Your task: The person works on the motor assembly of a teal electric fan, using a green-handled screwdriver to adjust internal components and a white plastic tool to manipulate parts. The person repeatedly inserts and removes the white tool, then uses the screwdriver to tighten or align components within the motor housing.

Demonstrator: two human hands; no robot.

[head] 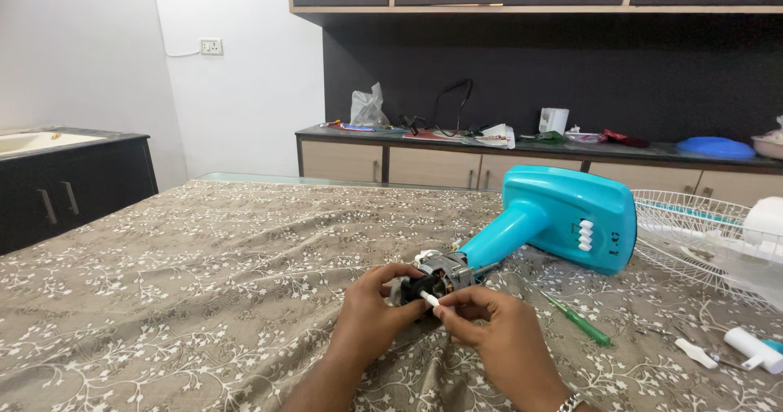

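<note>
Both hands meet over the fan motor, which lies on the patterned cloth near the middle of the bed's near edge. Left hand cups the motor from the left, fingers curled around its dark housing. Right hand sits just beside it, thumb and forefinger pinched shut on a small white peg at the motor's front face; peg touches the motor, exact seating too small to tell. The hands are nearly touching, the motor between them. The motor joins a teal neck that runs up and right to the teal fan base, tipped on its side, white push buttons showing on its face. Green screwdriver lies on the cloth just right of the right hand, tip pointing toward the motor. Farther right, near the bed's right edge: a white wire guard, a small white-handled tool and a white cylinder part, well apart from the hands. Along the far wall, a counter holds clutter: plastic bag, cables, a white box, a blue lid. Dark cabinet with a sink top at far left. White wall socket above it.
</note>
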